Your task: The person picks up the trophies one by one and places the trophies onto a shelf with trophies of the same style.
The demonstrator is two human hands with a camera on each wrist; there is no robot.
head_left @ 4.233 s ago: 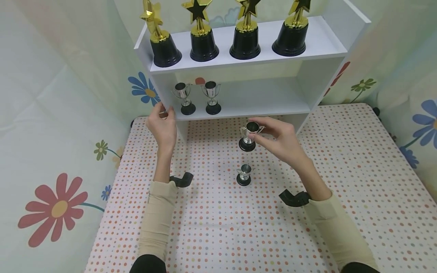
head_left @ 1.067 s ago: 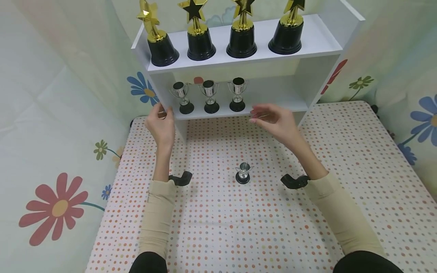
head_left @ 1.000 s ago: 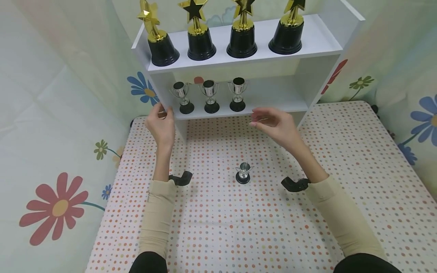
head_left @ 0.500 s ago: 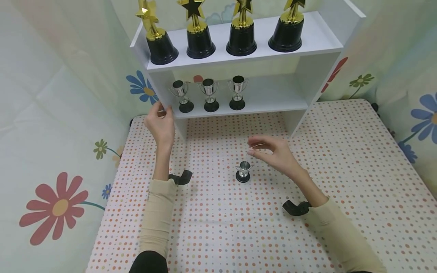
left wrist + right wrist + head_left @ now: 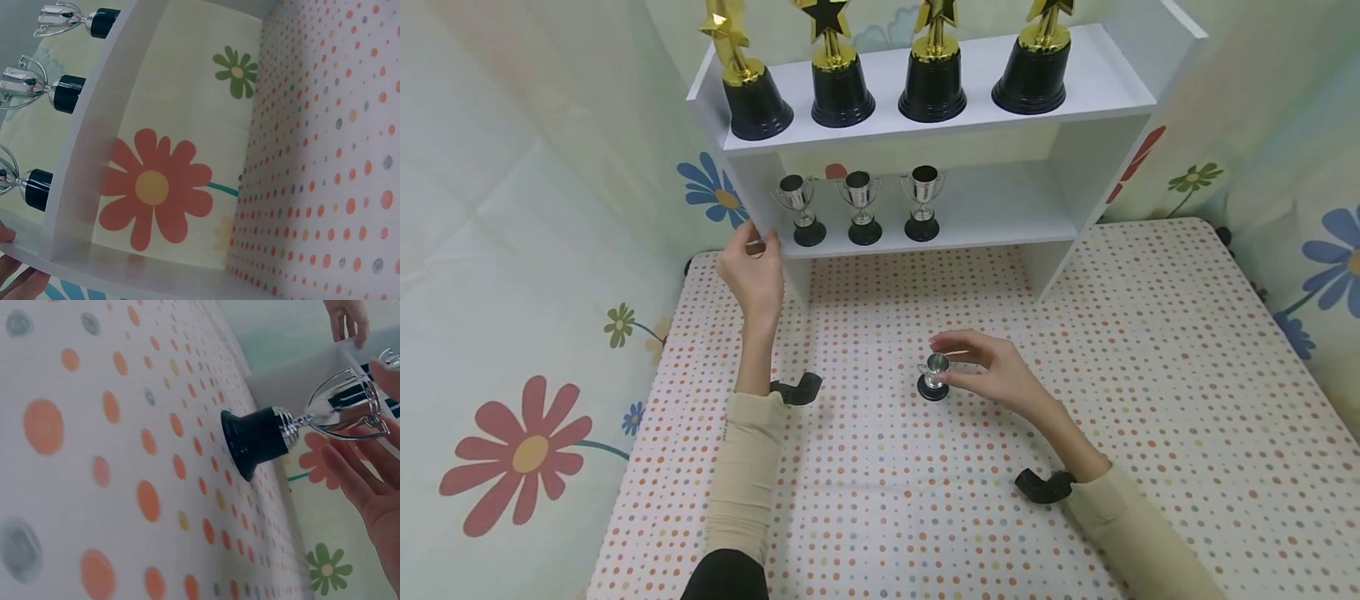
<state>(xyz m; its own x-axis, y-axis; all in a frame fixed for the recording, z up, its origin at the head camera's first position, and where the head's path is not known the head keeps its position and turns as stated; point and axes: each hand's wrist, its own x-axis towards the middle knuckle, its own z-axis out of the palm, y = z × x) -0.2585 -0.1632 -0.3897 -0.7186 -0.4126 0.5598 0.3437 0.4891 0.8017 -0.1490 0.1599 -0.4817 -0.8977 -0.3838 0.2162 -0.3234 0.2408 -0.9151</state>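
Near the middle of the table a small silver trophy cup (image 5: 932, 388) on a black base stands upright. Around its bowl are the spread thumb and fingers of my right hand (image 5: 992, 375); the right wrist view shows gaps between fingers and the cup (image 5: 256, 440), and whether the thumb touches it I cannot tell. My left hand (image 5: 756, 275) grips the left side panel of the white shelf unit (image 5: 1000, 242). On the middle shelf, three silver trophy cups stand in a row: left (image 5: 808, 234), centre (image 5: 865, 232) and right (image 5: 922, 229).
Several gold star trophies (image 5: 932, 87) with black bases stand along the top shelf. The table (image 5: 865, 500) has a dotted cloth, and a flower-printed curtain (image 5: 512, 292) hangs around it. Right of the third cup, the middle shelf's surface shows bare.
My right hand set the third silver trophy cup on the middle shelf, let go, then came down and forward to the cup on the table. My left hand stayed on the shelf side.
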